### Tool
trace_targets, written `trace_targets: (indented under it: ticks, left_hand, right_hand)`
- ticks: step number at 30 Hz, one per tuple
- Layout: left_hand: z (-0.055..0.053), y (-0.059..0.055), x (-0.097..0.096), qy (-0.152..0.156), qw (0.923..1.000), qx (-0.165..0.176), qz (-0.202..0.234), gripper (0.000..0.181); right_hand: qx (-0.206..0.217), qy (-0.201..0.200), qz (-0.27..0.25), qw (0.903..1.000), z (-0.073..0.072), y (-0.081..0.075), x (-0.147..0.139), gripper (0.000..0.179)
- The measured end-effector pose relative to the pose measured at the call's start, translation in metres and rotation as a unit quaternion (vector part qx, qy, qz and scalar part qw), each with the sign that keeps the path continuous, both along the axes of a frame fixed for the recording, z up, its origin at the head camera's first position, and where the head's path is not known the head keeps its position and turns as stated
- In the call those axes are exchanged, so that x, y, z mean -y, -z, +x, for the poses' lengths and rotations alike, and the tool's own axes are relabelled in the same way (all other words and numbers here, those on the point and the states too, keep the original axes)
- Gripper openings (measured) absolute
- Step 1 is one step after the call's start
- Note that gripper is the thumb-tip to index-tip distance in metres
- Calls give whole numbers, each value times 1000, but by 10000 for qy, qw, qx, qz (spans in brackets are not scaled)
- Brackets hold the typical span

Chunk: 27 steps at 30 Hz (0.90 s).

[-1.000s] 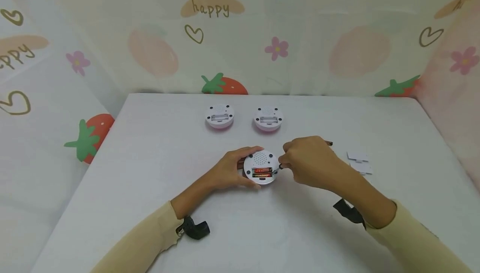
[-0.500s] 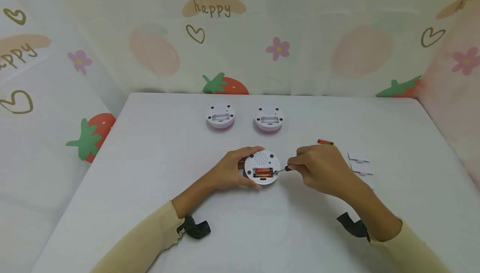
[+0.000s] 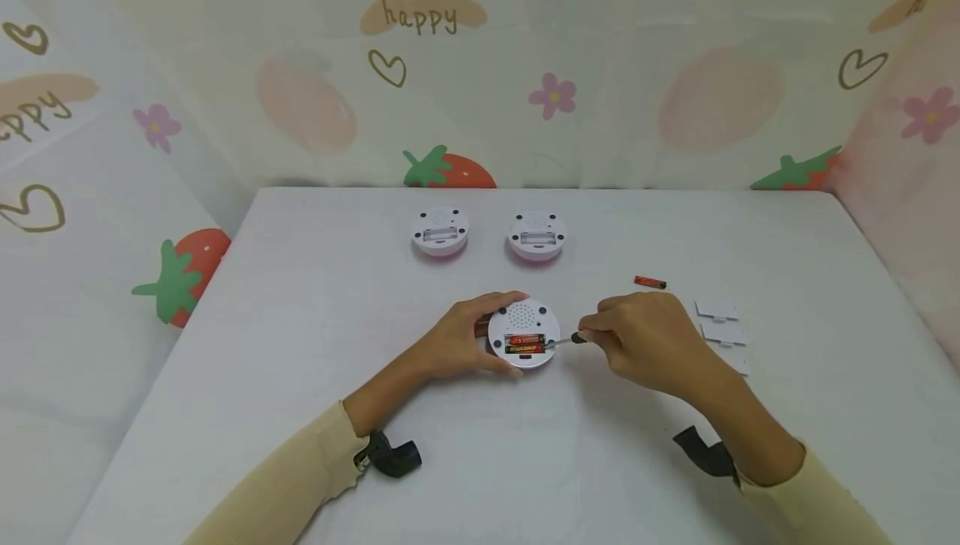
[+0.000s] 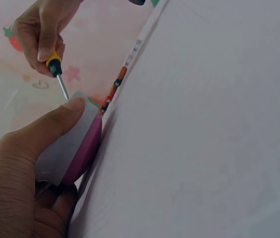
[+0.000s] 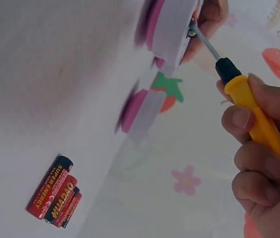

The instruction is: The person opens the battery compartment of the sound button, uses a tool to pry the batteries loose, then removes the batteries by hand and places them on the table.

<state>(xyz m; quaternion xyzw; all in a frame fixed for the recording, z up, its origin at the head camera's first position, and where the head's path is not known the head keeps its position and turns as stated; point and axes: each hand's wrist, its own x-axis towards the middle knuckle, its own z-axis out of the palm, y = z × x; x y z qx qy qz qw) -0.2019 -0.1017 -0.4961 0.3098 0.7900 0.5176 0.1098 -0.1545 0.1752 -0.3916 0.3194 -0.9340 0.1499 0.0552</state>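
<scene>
My left hand (image 3: pixel 467 337) grips a round white device (image 3: pixel 522 317) from its left side, thumb at the near edge. The device lies with its speaker holes and battery compartment facing up; two red batteries (image 3: pixel 525 344) sit in the compartment. In the left wrist view its lower part (image 4: pixel 85 154) is pink. My right hand (image 3: pixel 647 337) holds a screwdriver with a yellow handle (image 5: pixel 258 124) and black collar. Its metal shaft (image 5: pixel 208 43) slants toward the device, the tip at the right end of the compartment. Whether the tip touches a battery I cannot tell.
Two similar round devices (image 3: pixel 440 232) (image 3: pixel 537 237) with bare battery slots stand further back. A loose red battery (image 3: pixel 649 282) lies behind my right hand; the right wrist view shows several batteries (image 5: pixel 55 191) together. Several small white covers (image 3: pixel 723 333) lie to the right.
My right hand has drawn back to the right and toward me, showing more of the screwdriver, a loose battery and another cover. Over the last half second little differs. The left hand stays put.
</scene>
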Motion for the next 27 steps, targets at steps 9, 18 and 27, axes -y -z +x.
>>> trace_targets:
  ticks: [9, 18, 27]
  left_hand:
    - [-1, 0, 0, -40, 9999, 139, -36, 101]
    - [-2, 1, 1, -12, 9993, 353, -75, 99]
    - [-3, 5, 2, 69, 9989, 457, 21, 101]
  right_hand:
    - [-11, -9, 176, 9998, 1, -1, 0, 11]
    - [-48, 2, 171, 9998, 1, -7, -8, 12]
    - [536, 142, 774, 9955, 2, -12, -13, 16]
